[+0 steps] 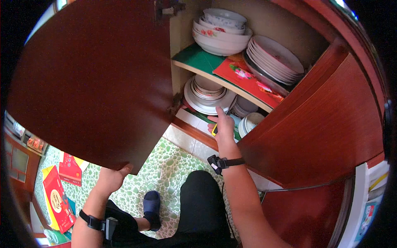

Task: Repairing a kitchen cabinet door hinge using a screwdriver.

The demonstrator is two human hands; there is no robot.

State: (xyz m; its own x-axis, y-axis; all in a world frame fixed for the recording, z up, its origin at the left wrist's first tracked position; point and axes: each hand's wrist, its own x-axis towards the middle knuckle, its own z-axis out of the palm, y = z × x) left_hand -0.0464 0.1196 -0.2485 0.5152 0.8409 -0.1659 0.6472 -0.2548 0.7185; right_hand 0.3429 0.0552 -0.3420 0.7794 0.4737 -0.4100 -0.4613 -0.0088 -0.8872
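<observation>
My left hand (112, 179) holds the lower edge of a dark red-brown wooden cabinet door (93, 83), which stands swung open on the left. In my right hand (226, 125) is a tool with a yellow-and-black handle (214, 130); a thin shaft seems to point into the cabinet, but most of it is hidden. This hand is at the lower compartment, just in front of a stack of white plates and bowls (207, 90). Beside that stack are grey-white stacked bowls (245, 107) and a smaller stack of white dishes (249, 124).
On the upper shelf (195, 60) sit stacked floral bowls (221, 34) and tilted plates (276, 59). A second door (322, 124) flanks the opening on the right. Red boxes (59, 198) lie on the pebble-patterned floor (167, 164) at left. A hinge (169, 11) shows at the top.
</observation>
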